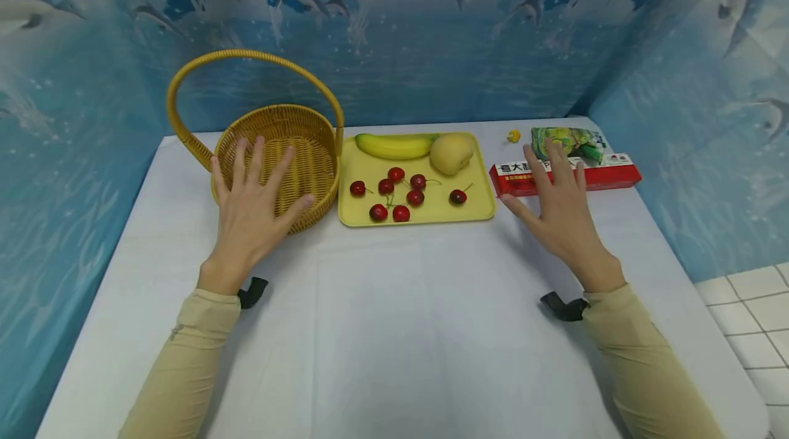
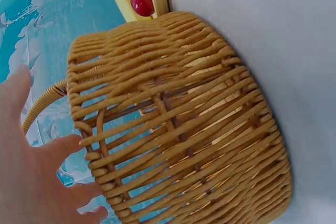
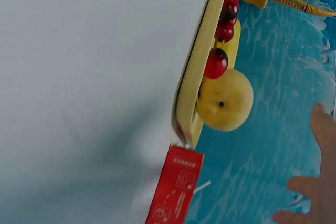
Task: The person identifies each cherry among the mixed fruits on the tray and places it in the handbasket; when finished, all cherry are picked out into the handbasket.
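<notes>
both of the person's hands are stretched out before me, palms down over the far part of the white surface (image 1: 382,329). the left hand (image 1: 246,220) is at the basket (image 1: 314,158), its fingers fanned across the opening as seen from the head; its grip is loose and holds nothing. from here i can't tell whether the fingertips touch the weave. the basket stands at the left, its handle (image 1: 249,53) arching above it.

the right hand (image 1: 564,216) hangs near the red-and-white box (image 1: 610,177), fingers apart, its grip likewise unclosed and bare. the box lies just beside the right end of the yellow tray (image 1: 431,211), with a green pack (image 1: 582,144) behind it and a small yellow piece (image 1: 514,136) to the pack's left.

the tray sits between the hands, right by the basket. on it a banana (image 1: 391,146) lies along the far edge, a pear (image 1: 452,154) at its right end, and eight cherries (image 1: 401,214) are scattered nearer the person. a blue dolphin cloth (image 1: 431,69) hangs behind.
</notes>
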Tool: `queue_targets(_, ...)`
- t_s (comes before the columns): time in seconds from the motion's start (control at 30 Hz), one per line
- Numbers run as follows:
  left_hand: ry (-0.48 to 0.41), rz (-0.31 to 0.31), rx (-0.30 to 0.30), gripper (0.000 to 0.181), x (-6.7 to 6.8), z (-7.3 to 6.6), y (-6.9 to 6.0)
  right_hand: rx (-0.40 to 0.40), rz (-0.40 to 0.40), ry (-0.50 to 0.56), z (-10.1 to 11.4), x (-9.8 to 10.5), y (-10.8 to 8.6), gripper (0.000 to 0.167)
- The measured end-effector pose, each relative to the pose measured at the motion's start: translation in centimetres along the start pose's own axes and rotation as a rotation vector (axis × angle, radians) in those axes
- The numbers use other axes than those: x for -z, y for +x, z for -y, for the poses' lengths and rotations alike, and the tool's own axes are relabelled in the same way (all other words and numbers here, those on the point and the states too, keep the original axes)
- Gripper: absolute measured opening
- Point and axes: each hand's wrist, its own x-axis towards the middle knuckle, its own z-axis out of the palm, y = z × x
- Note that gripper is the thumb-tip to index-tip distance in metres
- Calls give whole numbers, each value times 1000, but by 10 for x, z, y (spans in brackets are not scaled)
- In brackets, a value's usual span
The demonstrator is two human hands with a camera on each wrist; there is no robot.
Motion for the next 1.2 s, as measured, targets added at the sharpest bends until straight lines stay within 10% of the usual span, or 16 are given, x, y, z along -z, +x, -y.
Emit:
queue_targets(0.23,-33,-81,9,84,6,5,-3,-42,24,91,28,-11,10,85)
queue_targets(0.87,-238,-630,-93,71,6,29,7,212,-39,323,34,-81,8,52)
queue_targets(1.03,-309,-783,-54,73,6,35,10,246,-34,315,31,-94,6,45)
queue_targets(1.2,-396,-803,49,82,0,47,8,230,-48,336,31,-98,3,41)
